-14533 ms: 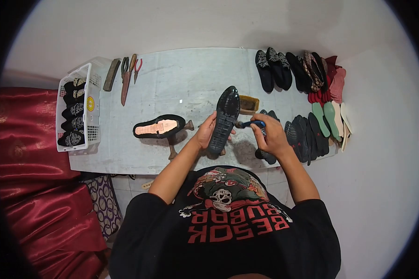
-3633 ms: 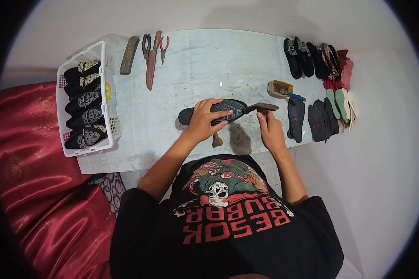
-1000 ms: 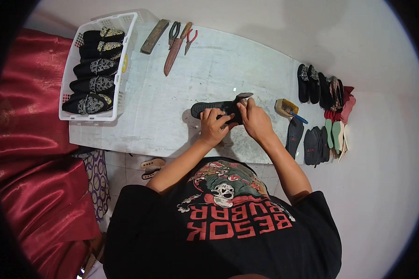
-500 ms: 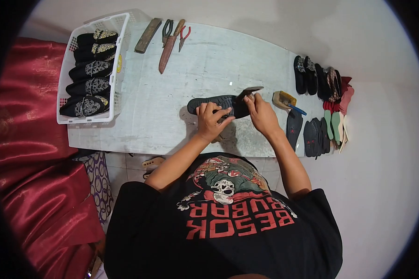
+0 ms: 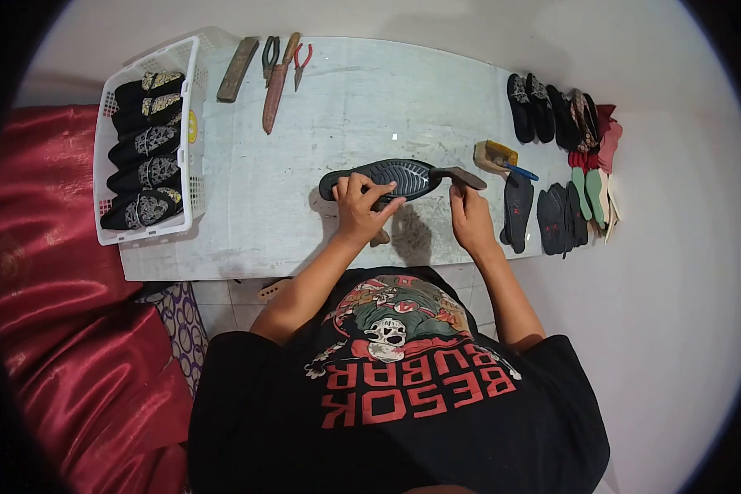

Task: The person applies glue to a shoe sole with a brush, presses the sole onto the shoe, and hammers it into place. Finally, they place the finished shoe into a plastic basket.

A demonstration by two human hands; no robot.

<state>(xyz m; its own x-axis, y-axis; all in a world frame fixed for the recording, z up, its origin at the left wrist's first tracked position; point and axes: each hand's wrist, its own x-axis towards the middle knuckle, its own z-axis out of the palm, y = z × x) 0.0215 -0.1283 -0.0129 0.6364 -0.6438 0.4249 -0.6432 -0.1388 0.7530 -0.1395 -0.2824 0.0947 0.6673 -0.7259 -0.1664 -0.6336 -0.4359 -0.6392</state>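
A black slipper [image 5: 391, 177] lies across the middle of the work table, its ribbed tread facing up and its narrower end to the left. My left hand [image 5: 361, 206] grips its near side, fingers bent over the left half and thumb along the tread. At the slipper's right end, my right hand [image 5: 472, 218] is closed around what looks like a hammer; its dark, curved head [image 5: 461, 175] overlaps the tip of the sole in this view. Most of the handle is hidden in my fist. A small tan object [image 5: 379, 239] pokes out below my left wrist.
A white basket [image 5: 191, 132] of patterned black slippers stands at the left. Along the back lie a dark block [image 5: 239, 70], pliers [image 5: 270, 59], a knife [image 5: 276, 95] and red-handled pliers [image 5: 302, 64]. A yellow container [image 5: 496, 155] with a blue-handled brush [image 5: 520, 172], soles [image 5: 516, 210] and slippers [image 5: 520, 107] occupy the right.
My right hand and the tool have moved down and slightly right, off the sole's middle. The slipper's tread shows more fully. The whole view has shifted a little.
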